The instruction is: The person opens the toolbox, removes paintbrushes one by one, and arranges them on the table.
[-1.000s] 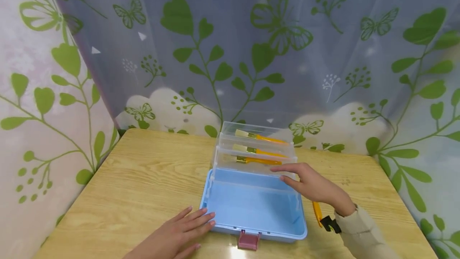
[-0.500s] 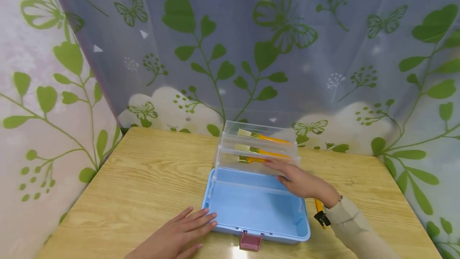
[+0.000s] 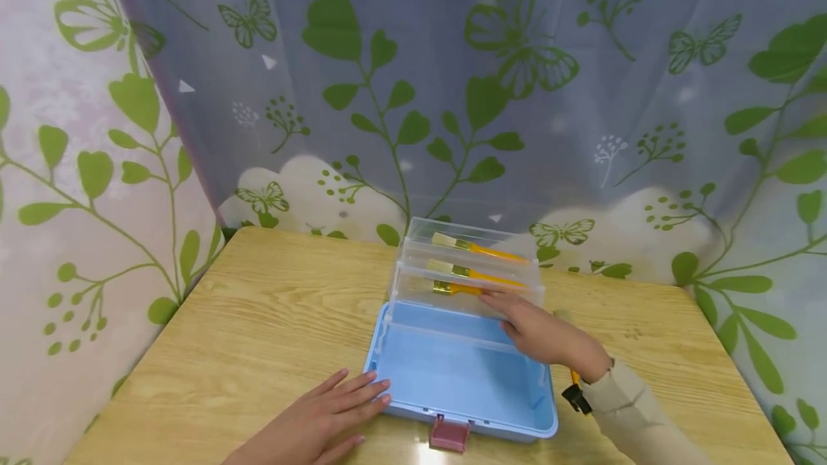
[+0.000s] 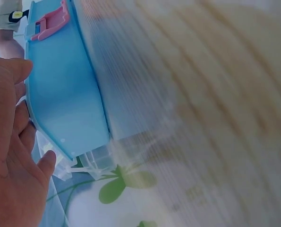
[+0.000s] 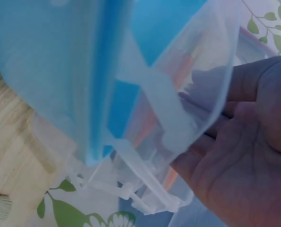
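A light blue box [image 3: 452, 372] stands with its clear tiered trays [image 3: 413, 300] raised at the back; orange-handled brushes [image 3: 494, 253] lie in the trays, one per tier. My left hand [image 3: 316, 415] has its fingers spread, the tips at the box's front left corner; in the left wrist view the hand [image 4: 17, 137] lies alongside the blue wall [image 4: 64, 85]. My right hand [image 3: 543, 329] reaches over the lowest tray, its fingertips at the handle end of the lowest brush [image 3: 459, 288]. From the right wrist, its extended fingers [image 5: 204, 142] are partly behind the clear tray [image 5: 211, 56].
The box's pink latch [image 3: 449, 434] hangs open at the front. Right of the box, another brush [image 3: 574, 377] lies on the wooden table [image 3: 291, 293], partly hidden by the right arm. A patterned curtain [image 3: 426, 92] hangs behind the table.
My right hand has moved left and down onto the lowest tray, its fingers reaching the brush there. My left hand has stayed at the box's corner.
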The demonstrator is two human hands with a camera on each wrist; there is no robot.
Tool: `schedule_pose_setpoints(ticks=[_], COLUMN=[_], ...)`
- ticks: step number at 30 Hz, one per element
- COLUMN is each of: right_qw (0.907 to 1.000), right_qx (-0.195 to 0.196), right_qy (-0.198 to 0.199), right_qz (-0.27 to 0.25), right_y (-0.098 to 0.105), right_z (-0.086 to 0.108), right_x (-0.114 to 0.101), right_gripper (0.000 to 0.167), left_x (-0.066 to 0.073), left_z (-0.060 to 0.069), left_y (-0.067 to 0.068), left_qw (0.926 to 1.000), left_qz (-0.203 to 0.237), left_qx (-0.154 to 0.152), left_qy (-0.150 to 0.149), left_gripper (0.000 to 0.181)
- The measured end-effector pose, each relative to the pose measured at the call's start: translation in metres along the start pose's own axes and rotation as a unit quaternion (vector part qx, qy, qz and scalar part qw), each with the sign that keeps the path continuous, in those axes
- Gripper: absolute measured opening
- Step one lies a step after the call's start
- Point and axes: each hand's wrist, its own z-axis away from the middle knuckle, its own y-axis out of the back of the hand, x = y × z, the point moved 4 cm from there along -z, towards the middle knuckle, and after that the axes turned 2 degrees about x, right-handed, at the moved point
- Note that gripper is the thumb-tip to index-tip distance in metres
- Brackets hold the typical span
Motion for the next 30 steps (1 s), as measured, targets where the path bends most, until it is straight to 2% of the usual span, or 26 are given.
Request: schedule_pose_setpoints(ticks=[14, 22, 30], right_qw=[0.9994, 0.9983, 0.9966], right_qx=[0.029, 0.042, 0.063], right_qy=[0.018, 0.033, 0.013], right_qz=[0.003, -0.022, -0.051], right_y=[0.0015, 0.0034, 0.003], right_z=[-0.0023, -0.0021, -0.0027], right_x=[-0.0025, 0.0001, 0.0059], right_gripper=[0.054, 0.051, 0.046], left_x=[0.0008, 0.002, 0.002], left_z=[-0.0001, -0.0005, 0.0006], left_y=[0.0004, 0.0002, 0.0003], left_qw=[0.9998, 0.9997, 0.9996], left_qz=[0.012, 0.021, 0.023], left_qx=[-0.008, -0.008, -0.006], left_qy=[0.01, 0.013, 0.013], left_gripper=[0.065, 0.061, 0.064])
